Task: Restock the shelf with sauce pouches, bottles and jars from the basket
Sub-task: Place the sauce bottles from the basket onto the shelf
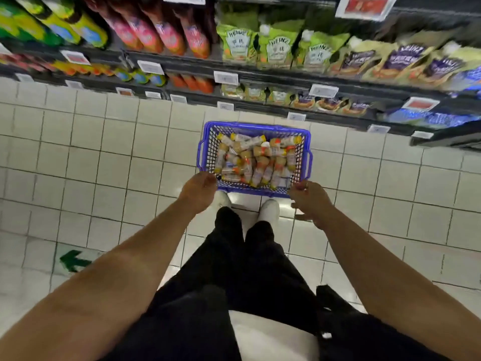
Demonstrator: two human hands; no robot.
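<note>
Two hands [200, 191] beside one basket [253, 126].

Basket [306, 142] of bottles [256, 162] on floor [104, 157] before the shelf [260, 82], both hands at its near corners.

We read "HEINZ" on the green pouches [276, 46] standing on the shelf, and again, blurred, on the purple pouches [398, 61] beside them. The price tags [226, 77] on the shelf edges are too blurred for us to read. A green arrow [74, 261] marks the floor.
</note>
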